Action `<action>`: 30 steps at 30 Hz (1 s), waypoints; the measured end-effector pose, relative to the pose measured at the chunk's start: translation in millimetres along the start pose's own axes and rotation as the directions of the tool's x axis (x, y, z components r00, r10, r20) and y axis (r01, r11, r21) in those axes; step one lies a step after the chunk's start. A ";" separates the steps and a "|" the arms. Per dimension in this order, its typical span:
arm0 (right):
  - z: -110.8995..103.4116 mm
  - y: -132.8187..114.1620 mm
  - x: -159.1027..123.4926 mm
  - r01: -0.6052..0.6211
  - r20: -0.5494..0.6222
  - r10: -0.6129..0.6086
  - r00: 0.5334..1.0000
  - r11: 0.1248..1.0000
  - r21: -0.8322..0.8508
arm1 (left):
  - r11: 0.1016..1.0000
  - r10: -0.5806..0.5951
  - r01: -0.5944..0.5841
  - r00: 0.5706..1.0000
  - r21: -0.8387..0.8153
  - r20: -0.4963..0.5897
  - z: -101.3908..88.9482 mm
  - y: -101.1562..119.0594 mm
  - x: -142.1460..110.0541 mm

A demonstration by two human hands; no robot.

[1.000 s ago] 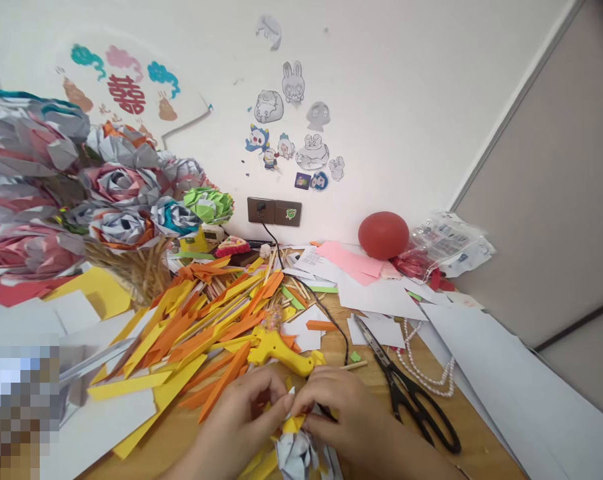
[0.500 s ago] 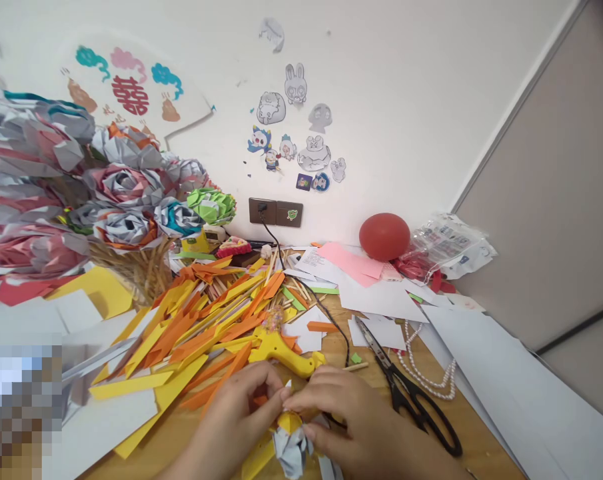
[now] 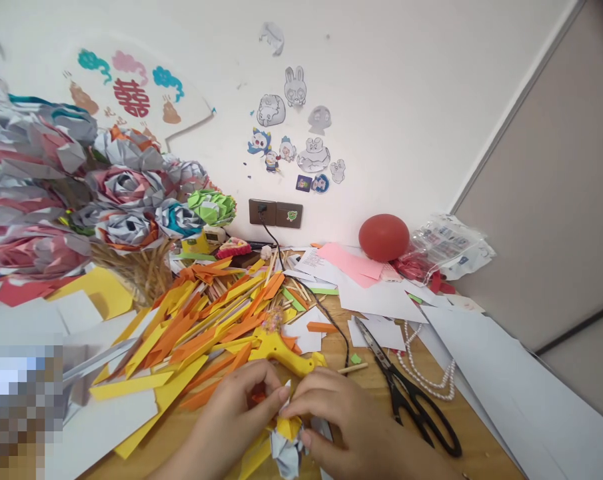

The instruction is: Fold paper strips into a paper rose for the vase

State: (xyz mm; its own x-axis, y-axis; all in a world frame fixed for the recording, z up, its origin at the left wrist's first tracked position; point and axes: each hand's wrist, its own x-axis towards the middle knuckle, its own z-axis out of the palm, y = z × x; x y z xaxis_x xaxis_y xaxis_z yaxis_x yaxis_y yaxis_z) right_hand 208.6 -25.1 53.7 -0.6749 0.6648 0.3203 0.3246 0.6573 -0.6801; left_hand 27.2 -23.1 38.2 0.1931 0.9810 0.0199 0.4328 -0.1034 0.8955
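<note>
A partly folded paper flower (image 3: 287,448), white below with a yellow band, is between my two hands at the front of the table. My left hand (image 3: 246,407) pinches the white tip at its top between thumb and forefinger. Curled around the other side, my right hand (image 3: 334,413) has its fingers on the yellow part and its thumb near the white petals. Just beyond my hands lies a yellow glue gun (image 3: 278,353). The flower's underside is hidden.
Folded orange and yellow paper strips (image 3: 196,320) are heaped on the left, before a bunch of paper flowers (image 3: 126,187). Black scissors (image 3: 406,387), a pearl string (image 3: 431,387) and white sheets (image 3: 511,373) lie right. A red balloon (image 3: 384,237) rests by the wall.
The paper flower has shifted slightly left and tilted between my fingers. My right hand's fingers have moved a little on it; both hands keep their hold.
</note>
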 end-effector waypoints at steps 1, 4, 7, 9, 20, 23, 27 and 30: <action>0.3 -0.1 0.1 0.021 -0.005 -0.021 1.000 1.000 0.003 | 1.000 -0.004 0.004 1.000 -0.003 0.010 -0.2 0.8 0.3; -0.7 -0.5 0.9 0.076 -0.011 -0.076 0.997 0.997 -0.013 | 1.000 -0.016 0.016 1.000 0.015 0.011 -0.4 2.4 0.5; -2.1 -0.8 1.7 0.101 0.013 -0.101 0.995 0.993 -0.055 | 0.999 -0.011 0.012 1.000 0.042 -0.009 -0.5 2.1 -0.2; -1.4 -0.5 2.0 0.093 0.015 -0.092 0.996 0.992 -0.085 | 0.999 -0.001 0.001 1.000 0.045 -0.018 -1.1 1.5 -0.7; 4.7 0.1 2.1 0.126 -0.038 -0.131 0.991 0.986 -0.105 | 0.993 0.067 -0.061 0.996 0.101 -0.058 -8.0 4.8 -0.3; 5.2 -0.1 1.4 0.109 -0.059 -0.116 0.992 0.988 -0.110 | 0.995 0.078 -0.073 0.993 0.064 -0.084 -7.1 1.1 -0.5; 9.7 2.8 1.6 0.158 -0.099 -0.173 0.980 0.976 -0.148 | 0.999 0.039 -0.039 0.992 0.004 -0.123 -6.9 -3.3 0.5; 11.8 4.5 3.4 0.250 -0.075 -0.270 0.960 0.945 -0.209 | 0.999 0.041 -0.037 0.988 0.031 -0.150 -7.4 -3.8 0.7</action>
State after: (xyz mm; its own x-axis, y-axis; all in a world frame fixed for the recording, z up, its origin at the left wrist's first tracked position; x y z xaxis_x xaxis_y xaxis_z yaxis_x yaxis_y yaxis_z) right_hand 199.9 -24.1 44.0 -0.6856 0.4873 0.5409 0.2770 0.8617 -0.4251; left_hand 19.1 -20.8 38.0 0.0762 0.9894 0.1233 0.4527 -0.1445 0.8799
